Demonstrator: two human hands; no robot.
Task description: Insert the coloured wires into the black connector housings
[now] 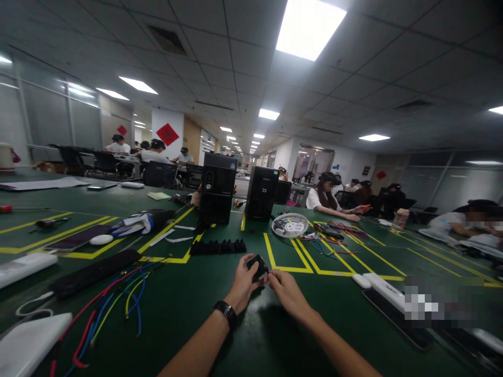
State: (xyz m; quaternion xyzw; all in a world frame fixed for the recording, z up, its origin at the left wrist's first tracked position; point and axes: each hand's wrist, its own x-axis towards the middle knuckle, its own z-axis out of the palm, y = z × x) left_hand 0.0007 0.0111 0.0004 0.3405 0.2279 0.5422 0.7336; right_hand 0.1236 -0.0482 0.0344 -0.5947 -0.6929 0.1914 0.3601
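Observation:
My left hand is closed around a small black block-shaped device, thumb on top, above the near part of the green table. It wears a black watch at the wrist. My right hand meets the block's right side with thumb and fingertips pressed together. Whatever those fingertips pinch is too small to make out. Just beyond both hands lies a row of black modules. To the left, loose red, blue, green and yellow wires are spread out.
Two black computer towers stand ahead. A round white basket sits right of them, beside tangled wires. White power strips lie at both sides. Across the table on the right sits a co-worker. Yellow tape marks the surface.

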